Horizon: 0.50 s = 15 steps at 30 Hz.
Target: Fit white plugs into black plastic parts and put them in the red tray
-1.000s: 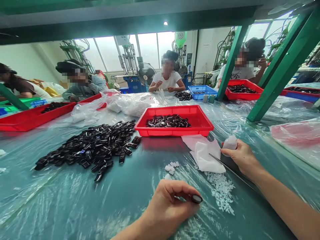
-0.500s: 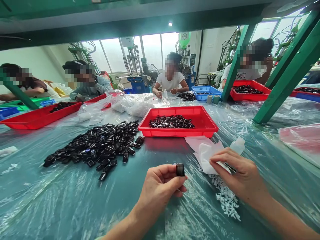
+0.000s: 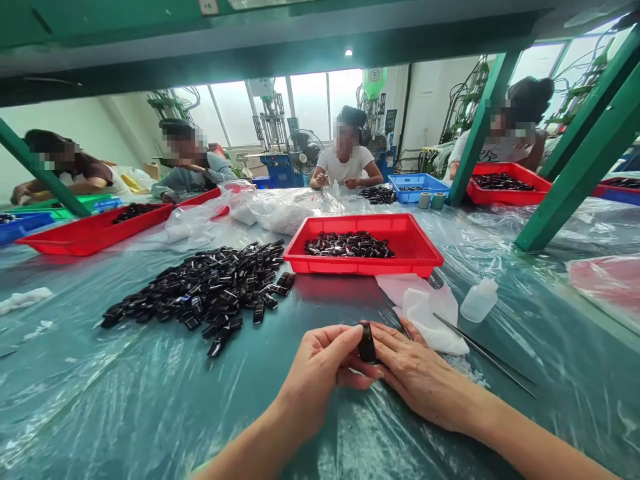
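My left hand (image 3: 316,373) pinches a small glossy black plastic piece (image 3: 367,343) between thumb and fingers, just above the table. My right hand (image 3: 423,373) lies nearly flat beside it, fingers stretched out, with the fingertips at the piece's right side; whether they press on it I cannot tell. Beyond the right hand, a folded white cloth (image 3: 425,320) rests on a pinkish sheet (image 3: 390,285). Metal tweezers (image 3: 487,353) lie across the cloth's edge. White scraps (image 3: 467,369) are partly hidden behind my right forearm. A heap of similar black pieces (image 3: 200,290) spreads to the left.
A red tray (image 3: 363,267) with black pieces stands ahead. To its right lies a translucent white bottle (image 3: 479,300). Green posts (image 3: 575,153) rise at the right, under a low green beam (image 3: 280,50). Several people sit across the plastic-covered table (image 3: 150,400).
My right hand has moved left from the white cloth to the black piece, uncovering the tweezers and bottle. The black piece has turned in my left hand. The view has shifted slightly.
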Tool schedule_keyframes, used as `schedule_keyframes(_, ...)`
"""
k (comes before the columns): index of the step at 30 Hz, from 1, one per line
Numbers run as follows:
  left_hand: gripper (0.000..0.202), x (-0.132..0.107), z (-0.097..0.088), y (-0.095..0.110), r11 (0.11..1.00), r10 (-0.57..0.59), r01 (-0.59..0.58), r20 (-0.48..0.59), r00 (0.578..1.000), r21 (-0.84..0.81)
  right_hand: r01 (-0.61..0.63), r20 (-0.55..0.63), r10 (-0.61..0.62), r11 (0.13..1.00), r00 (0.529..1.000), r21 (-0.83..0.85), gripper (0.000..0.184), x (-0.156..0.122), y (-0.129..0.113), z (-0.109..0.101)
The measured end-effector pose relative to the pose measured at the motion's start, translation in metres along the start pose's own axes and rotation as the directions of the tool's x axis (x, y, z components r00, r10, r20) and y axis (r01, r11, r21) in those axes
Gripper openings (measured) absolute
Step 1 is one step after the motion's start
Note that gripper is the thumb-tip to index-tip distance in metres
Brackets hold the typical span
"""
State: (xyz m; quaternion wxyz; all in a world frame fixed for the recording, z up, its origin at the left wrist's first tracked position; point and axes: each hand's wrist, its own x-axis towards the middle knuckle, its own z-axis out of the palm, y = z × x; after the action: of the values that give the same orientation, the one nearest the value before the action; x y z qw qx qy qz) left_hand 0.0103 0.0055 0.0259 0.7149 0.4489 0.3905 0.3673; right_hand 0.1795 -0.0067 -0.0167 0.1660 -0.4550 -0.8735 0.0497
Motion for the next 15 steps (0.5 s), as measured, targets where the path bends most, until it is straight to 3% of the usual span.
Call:
schedule_keyframes(6, 0.035, 0.001, 0.005, -0.005, 0.994, -0.084, 0.085, 0.03, 0.996, -0.065, -0.057, -0.049, 0.057, 0.998, 0.997, -0.003, 0.021, 0.001, 0.007, 0.0)
schedule_keyframes(15, 0.032, 0.001, 0.005, -0.012, 0.989, -0.122, 0.125, 0.048, 0.991, -0.076, -0.068, -0.127, 0.068, 0.998, 0.99, 0.005, 0.023, -0.005, 0.005, 0.003)
